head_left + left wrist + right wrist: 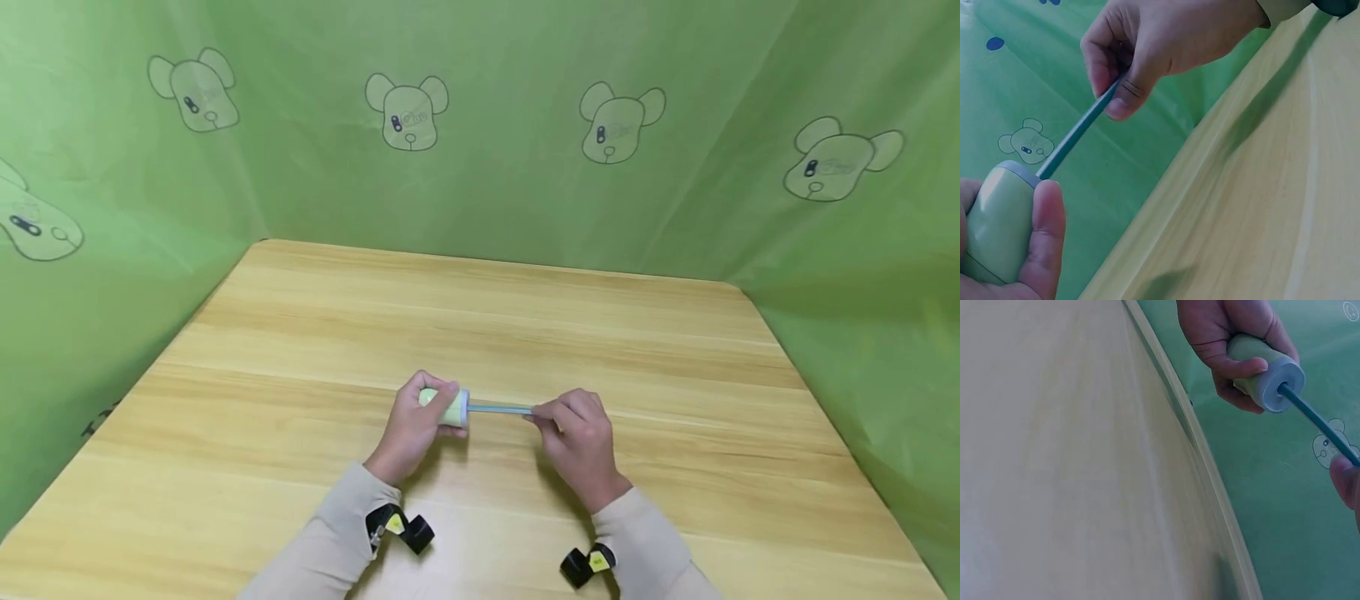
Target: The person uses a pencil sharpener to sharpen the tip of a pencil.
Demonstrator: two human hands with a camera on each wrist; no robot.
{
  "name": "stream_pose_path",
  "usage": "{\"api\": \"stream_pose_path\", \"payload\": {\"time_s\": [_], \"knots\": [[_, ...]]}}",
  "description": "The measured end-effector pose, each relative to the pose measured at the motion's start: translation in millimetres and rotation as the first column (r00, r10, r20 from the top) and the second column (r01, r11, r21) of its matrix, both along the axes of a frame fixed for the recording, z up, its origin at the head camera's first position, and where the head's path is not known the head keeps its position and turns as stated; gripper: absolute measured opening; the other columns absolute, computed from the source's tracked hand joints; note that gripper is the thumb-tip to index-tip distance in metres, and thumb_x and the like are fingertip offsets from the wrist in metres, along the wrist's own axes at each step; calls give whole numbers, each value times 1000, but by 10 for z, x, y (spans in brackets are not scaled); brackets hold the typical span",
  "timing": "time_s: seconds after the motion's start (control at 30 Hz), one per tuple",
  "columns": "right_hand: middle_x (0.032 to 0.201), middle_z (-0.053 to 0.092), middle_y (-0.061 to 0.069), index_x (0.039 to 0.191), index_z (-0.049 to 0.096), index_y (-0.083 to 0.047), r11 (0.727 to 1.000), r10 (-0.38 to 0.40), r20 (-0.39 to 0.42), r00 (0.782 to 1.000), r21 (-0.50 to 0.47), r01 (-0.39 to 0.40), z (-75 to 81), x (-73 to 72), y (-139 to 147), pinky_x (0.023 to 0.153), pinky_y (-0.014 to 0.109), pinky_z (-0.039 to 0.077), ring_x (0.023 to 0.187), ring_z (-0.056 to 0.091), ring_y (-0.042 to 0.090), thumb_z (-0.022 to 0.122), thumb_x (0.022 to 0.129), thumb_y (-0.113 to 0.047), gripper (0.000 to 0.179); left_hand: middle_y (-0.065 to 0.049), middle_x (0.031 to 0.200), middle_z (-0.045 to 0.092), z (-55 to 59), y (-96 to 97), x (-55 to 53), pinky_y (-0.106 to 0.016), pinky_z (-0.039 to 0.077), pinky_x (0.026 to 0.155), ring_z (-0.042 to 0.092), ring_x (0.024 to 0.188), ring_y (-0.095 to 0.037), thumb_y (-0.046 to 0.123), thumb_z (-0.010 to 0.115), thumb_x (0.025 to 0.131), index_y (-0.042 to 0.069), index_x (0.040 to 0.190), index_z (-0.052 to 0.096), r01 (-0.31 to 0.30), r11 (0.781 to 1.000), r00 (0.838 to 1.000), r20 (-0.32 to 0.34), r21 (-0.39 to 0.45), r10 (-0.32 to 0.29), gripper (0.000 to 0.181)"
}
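Note:
My left hand grips a pale green, rounded pencil sharpener with a light blue end face, held sideways over the table. A teal pencil runs from a round hole in that end face, as the right wrist view shows of the sharpener and pencil. Its inner end is hidden inside. My right hand pinches the pencil's other end between thumb and fingers. In the left wrist view, a straight length of pencil spans the gap between the two hands.
Both hands are above a light wood-grain table. Green sheeting printed with bear heads rises behind the table and along both sides. A black camera mount sits on the left wrist, another camera mount on the right.

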State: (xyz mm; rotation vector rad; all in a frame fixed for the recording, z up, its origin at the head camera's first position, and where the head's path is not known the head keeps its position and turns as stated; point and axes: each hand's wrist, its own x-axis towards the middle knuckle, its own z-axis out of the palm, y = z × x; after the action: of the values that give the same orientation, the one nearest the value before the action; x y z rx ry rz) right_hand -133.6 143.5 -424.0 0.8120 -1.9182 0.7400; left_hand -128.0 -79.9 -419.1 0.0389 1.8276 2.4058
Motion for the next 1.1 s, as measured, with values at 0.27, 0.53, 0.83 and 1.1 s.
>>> {"api": "stream_pose_path", "payload": {"time_s": [0.27,0.53,0.83,1.1], "knots": [[66,58,-1,69,68,-2,994,105,412,905,-19,-106,18,39,76,45,16,41,54,49,7,85,71,-2,16,-22,103,54,2,-13,-4,-41,59,64,60,72,-24,8,57,96,-6,96,47,14,996,994,-103,-88,-23,17],[69,63,4,74,69,-3,995,104,952,289,-101,-25,264,66,159,48,22,37,57,45,12,75,84,-6,12,-21,104,55,18,18,14,-42,59,59,60,72,-23,2,59,94,-6,91,50,27,981,979,-193,-193,-65,12],[83,57,5,88,73,-4,993,-112,394,912,84,85,45,59,18,58,30,49,70,53,18,87,70,-7,23,-24,102,54,-39,31,16,-42,60,63,61,69,-24,6,56,97,-9,96,47,-65,995,989,-138,-70,55,17],[68,48,3,70,71,-3,1000,-6,-18,1000,-8,6,-8,-15,20,50,26,39,56,47,17,71,89,-31,34,-24,99,53,-23,36,12,-43,59,64,60,71,-24,7,55,98,-7,98,46,-39,999,997,-75,-36,36,16]]}}
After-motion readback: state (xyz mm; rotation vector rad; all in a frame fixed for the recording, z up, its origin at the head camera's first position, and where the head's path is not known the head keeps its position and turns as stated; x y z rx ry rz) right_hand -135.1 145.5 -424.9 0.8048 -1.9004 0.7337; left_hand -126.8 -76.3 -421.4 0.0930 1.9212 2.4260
